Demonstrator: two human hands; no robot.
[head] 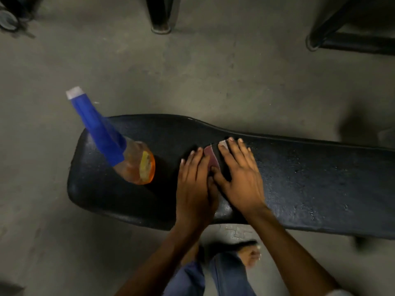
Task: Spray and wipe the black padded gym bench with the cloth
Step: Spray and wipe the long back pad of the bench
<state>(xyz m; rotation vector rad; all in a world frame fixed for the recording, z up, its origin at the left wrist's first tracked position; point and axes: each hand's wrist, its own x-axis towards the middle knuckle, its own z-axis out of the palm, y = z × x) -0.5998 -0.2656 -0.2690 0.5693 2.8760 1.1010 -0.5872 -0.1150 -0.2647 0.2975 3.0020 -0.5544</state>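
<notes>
- The black padded bench [299,178] runs across the concrete floor [192,82] in front of us, its surface speckled with droplets.
- We press the cloth [210,157] flat on the padding, mid-bench.
- Our left hand [193,186] and right hand [239,176] lie side by side on it, fingers straight.
- A spray bottle [128,159] stands on the bench's left end.
</notes>
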